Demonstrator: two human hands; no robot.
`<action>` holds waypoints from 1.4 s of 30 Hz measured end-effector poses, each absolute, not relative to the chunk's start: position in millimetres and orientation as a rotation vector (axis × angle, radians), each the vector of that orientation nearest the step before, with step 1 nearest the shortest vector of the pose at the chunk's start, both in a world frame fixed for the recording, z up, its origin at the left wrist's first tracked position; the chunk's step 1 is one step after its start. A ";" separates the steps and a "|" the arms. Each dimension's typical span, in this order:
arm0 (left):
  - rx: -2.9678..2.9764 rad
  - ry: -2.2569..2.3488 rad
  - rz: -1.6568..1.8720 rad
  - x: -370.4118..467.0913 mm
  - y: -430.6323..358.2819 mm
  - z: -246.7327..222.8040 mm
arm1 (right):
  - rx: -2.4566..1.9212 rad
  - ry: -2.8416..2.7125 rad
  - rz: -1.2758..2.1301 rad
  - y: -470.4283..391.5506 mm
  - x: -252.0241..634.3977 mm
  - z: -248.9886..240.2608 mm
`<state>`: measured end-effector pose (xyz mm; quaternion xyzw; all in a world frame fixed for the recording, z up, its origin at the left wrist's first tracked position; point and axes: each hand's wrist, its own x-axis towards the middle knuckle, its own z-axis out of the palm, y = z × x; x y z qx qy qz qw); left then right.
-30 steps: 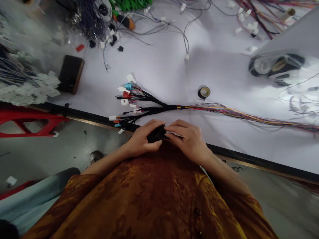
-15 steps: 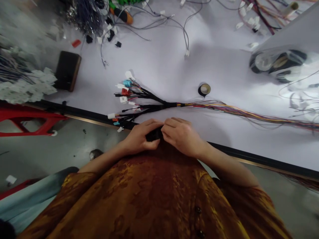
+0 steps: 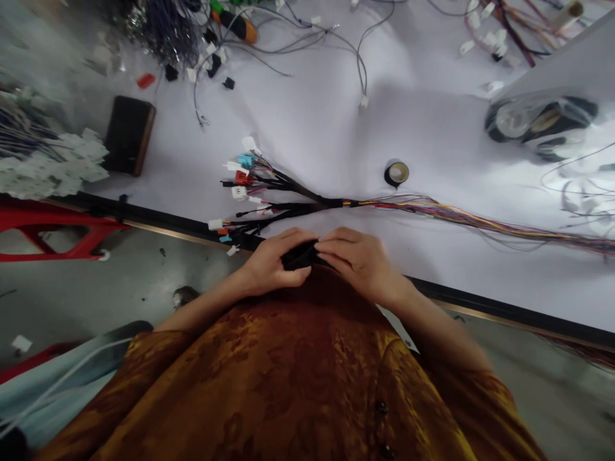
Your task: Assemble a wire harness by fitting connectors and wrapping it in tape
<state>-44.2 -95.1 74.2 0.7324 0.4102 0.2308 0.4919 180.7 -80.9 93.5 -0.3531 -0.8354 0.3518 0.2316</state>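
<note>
At the table's near edge, my left hand (image 3: 276,261) curls around a small black object (image 3: 298,255), thumb below and fingers above. What kind of thing it is cannot be made out. My right hand (image 3: 358,259) pinches at the right end of that object, its fingertips pressed together. Just beyond both hands lies a wire harness (image 3: 331,203), its branches wrapped in black tape. White, blue and red connectors (image 3: 243,177) tip the branches on the left, and loose coloured wires (image 3: 446,214) run off to the right. Behind the harness sits a roll of black tape (image 3: 396,173).
A dark flat case (image 3: 129,136) lies at left beside a pile of white connectors (image 3: 62,160). Loose grey wires (image 3: 362,70) and an orange-handled tool (image 3: 243,29) are at the back. Bagged tape rolls (image 3: 541,121) stand right. A red frame (image 3: 62,230) adjoins the table's left edge.
My right hand has drawn slightly to the right, its fingers straighter, and more of the black object shows. My left hand has barely moved. The harness stays in place.
</note>
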 end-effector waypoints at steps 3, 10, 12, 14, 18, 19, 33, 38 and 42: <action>1.777 0.974 0.541 -44.5 -95.0 73.3 | -0.951 -2.631 0.738 -80.6 176.9 103.1; 1.786 0.950 0.399 -45.7 -92.6 77.8 | -0.622 -2.918 0.389 -69.3 168.3 113.1; 1.777 0.959 0.418 -47.1 -91.5 76.9 | -0.677 -2.846 0.476 -67.0 165.5 105.3; 1.768 0.981 0.448 -48.0 -91.8 75.3 | -0.802 -2.699 0.604 -64.9 162.3 93.4; 1.729 0.921 0.399 -47.0 -94.7 74.5 | -1.041 -2.237 0.880 -58.9 160.2 74.5; 1.708 0.901 0.398 -47.2 -94.4 74.8 | -1.073 -2.132 0.945 -57.2 161.5 73.8; 1.545 0.894 0.450 -54.7 -81.1 68.3 | -0.811 -2.654 0.818 -59.7 177.3 102.1; 1.563 0.860 0.416 -52.7 -80.8 68.8 | -0.631 -2.884 0.398 -59.2 167.8 114.5; 1.587 0.811 0.372 -50.2 -78.8 70.7 | -0.501 -2.922 0.383 -54.9 165.4 108.5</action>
